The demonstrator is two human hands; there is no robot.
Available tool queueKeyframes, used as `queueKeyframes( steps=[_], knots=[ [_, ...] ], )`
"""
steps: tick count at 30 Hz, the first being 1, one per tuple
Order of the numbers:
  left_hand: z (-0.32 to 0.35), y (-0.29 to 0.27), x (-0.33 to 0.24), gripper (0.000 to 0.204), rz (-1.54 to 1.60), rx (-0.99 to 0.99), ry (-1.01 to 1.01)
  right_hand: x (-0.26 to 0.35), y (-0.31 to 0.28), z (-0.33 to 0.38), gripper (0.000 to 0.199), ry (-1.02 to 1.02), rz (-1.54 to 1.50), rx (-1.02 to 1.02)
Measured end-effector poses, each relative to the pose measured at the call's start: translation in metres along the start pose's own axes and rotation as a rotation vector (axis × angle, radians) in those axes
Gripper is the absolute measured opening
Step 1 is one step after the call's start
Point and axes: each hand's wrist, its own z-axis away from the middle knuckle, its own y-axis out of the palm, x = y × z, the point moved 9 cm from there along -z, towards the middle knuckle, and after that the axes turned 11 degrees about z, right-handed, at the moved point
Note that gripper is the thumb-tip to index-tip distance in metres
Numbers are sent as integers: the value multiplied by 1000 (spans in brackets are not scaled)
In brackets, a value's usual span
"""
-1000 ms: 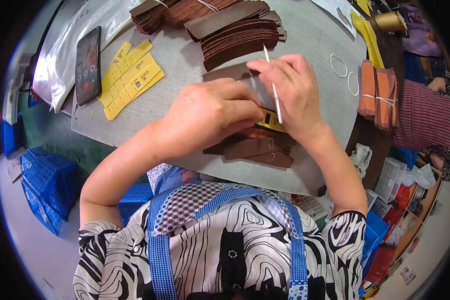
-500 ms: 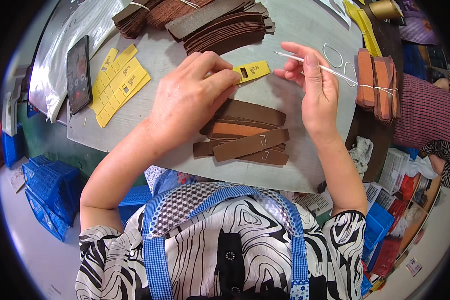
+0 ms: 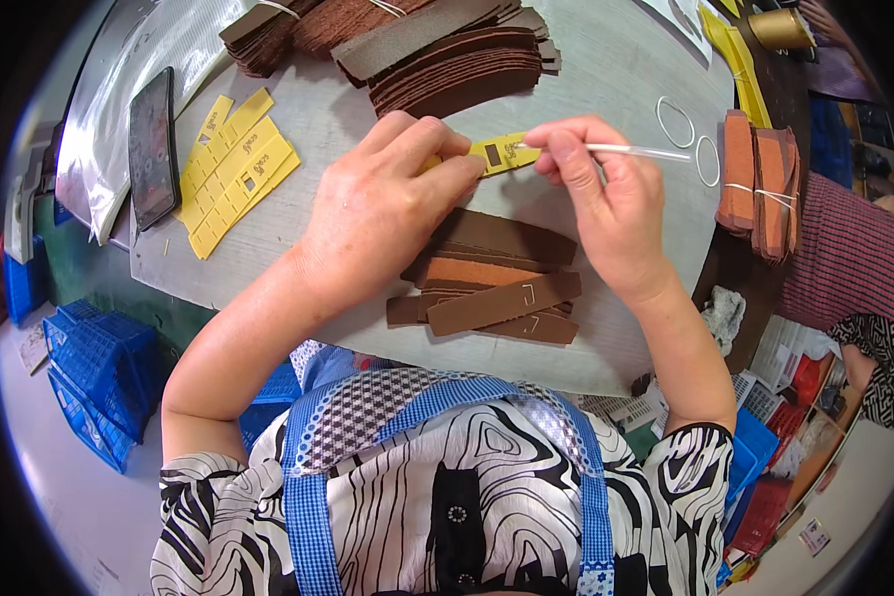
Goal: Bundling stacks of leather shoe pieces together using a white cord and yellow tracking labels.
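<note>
My left hand (image 3: 392,199) is closed on a yellow strip template (image 3: 497,155) with a small rectangular cutout, its fingers covering the near end. In my right hand (image 3: 606,204) is a thin white marking pen (image 3: 631,150), pinched between thumb and fingers, its tip down at the strip's right end. Just below my hands lies a loose pile of brown leather strips (image 3: 507,303). The top ones carry small pale bracket-shaped marks, and an orange-brown strip (image 3: 482,271) shows among them.
Yellow templates (image 3: 243,184) and a black phone (image 3: 154,149) lie at left. Stacked brown strips (image 3: 457,65) stand at the back. Two white elastic loops (image 3: 676,121) and tied orange-brown bundles (image 3: 760,189) are at right. Blue crates (image 3: 99,372) sit below on the left; another person's striped clothing (image 3: 849,253) shows at far right.
My right hand has moved left and turned the pen, bringing its tip onto the yellow template. My left hand keeps its hold, almost in place.
</note>
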Motion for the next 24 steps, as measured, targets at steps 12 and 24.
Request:
queueKeyframes(
  steps=[12,24],
  knots=[
    [0,3,0,23,-47,23,22,38,11,3,21,-302,392,-78],
    [-2,13,-11,17,238,102,72,53,2,-19,21,-518,443,-187]
  ],
)
